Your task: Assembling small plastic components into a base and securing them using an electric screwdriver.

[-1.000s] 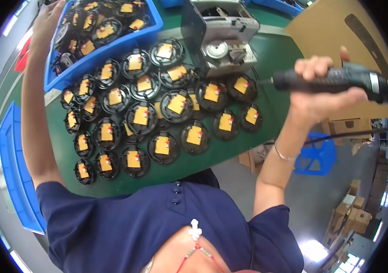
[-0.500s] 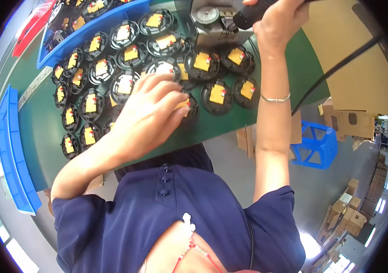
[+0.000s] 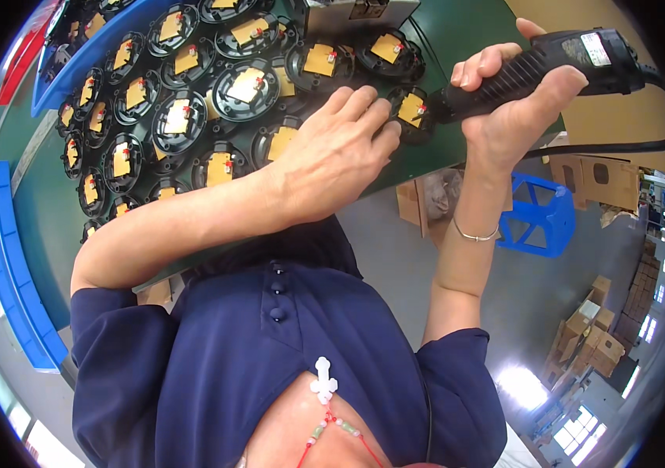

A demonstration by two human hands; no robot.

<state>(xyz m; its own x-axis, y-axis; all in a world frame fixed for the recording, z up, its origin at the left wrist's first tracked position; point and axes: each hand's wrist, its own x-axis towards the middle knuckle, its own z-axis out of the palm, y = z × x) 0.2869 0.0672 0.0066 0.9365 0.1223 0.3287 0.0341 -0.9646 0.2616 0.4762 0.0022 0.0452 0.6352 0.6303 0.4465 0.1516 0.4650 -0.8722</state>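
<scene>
My right hand [image 3: 516,109] is wrapped round a black corded power tool with a ribbed grip, which looks like an electric screwdriver [image 3: 535,70]. The tool's front end points left, right at a round black housing [image 3: 412,111] with a yellow plate and a small red-and-white connector. Over the bench's front part lies my left hand [image 3: 340,144], back upward, fingers bent down close together. Whatever is beneath its fingertips is hidden. Just left of this hand is another such housing [image 3: 280,144], partly covered by it.
Several similar housings [image 3: 247,84] stand in rows on the green bench [image 3: 446,47]. Behind them are a blue bin [image 3: 90,54] and a metal fixture [image 3: 356,15]. A blue tray [image 3: 8,265] lies left. Cardboard [image 3: 582,47], the tool's cable [image 3: 606,148] and a blue stool [image 3: 537,217] are right.
My right hand has brought the power tool from the metal fixture down to the rightmost front housing. My left hand has moved right across the housings. The whole view has shifted somewhat.
</scene>
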